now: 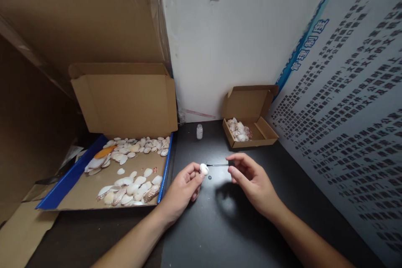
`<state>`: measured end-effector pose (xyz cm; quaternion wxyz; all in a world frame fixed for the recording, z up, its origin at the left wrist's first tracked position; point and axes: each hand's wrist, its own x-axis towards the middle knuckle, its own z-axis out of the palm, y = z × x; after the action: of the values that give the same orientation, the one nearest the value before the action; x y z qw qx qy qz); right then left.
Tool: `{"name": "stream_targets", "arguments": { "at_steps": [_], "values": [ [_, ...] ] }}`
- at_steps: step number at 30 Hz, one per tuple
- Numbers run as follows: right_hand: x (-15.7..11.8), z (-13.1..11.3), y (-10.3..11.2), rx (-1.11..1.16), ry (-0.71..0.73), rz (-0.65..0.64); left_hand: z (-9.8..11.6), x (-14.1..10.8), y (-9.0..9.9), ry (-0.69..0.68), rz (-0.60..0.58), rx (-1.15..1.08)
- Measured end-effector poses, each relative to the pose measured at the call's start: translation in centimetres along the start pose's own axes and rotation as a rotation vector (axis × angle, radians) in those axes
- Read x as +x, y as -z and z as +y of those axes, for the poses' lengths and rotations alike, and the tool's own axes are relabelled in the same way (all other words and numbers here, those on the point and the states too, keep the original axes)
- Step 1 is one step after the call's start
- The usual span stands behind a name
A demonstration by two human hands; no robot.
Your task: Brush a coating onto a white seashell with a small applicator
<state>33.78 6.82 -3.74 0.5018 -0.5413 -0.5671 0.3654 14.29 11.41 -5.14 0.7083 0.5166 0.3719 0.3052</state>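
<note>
Pinched between the fingertips of my left hand (184,185) is a small white shell (204,169), held above the black table. My right hand (249,178) grips the black cap of a thin brush (219,165), whose tip points left and meets or nearly meets the shell. A small dark round piece (210,177) lies just below the brush tip. Farther back stands a small glass bottle (199,132) with whitish contents, upright and without a cap.
At the left, a large blue-edged cardboard box (78,192) holds many shells (140,188) and has its lid raised. A smaller open box (256,142) with shells stands at the back right. Lettered panel (345,104) on the right, white wall (226,50) behind.
</note>
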Motion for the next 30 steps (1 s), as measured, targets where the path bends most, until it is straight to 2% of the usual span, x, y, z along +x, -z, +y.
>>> {"name": "stream_targets", "arguments": {
  "at_steps": [2, 7, 11, 16, 21, 26, 30],
  "values": [
    [-0.02, 0.02, -0.04, 0.009, 0.0, -0.033, -0.02, 0.03, 0.03, -0.006, -0.005, 0.006],
    [0.01, -0.18, -0.01, 0.0, -0.007, 0.019, -0.08, 0.01, 0.09, -0.018, -0.028, 0.032],
    [0.06, -0.37, -0.02, 0.005, 0.018, -0.046, 0.0, -0.07, -0.03, -0.023, -0.03, 0.063],
    [-0.02, -0.09, 0.01, -0.123, 0.051, 0.08, 0.05, -0.06, -0.05, -0.026, -0.044, 0.079],
    [-0.14, 0.0, 0.08, -0.071, 0.043, 0.006, -0.02, -0.09, 0.01, -0.029, -0.051, 0.093],
    [0.05, -0.09, 0.18, -0.089, 0.013, 0.12, -0.03, -0.12, 0.05, -0.036, -0.054, 0.103],
    [0.1, -0.17, 0.16, -0.069, 0.012, 0.027, -0.08, -0.16, 0.09, -0.034, -0.061, 0.111]
  ]
}}
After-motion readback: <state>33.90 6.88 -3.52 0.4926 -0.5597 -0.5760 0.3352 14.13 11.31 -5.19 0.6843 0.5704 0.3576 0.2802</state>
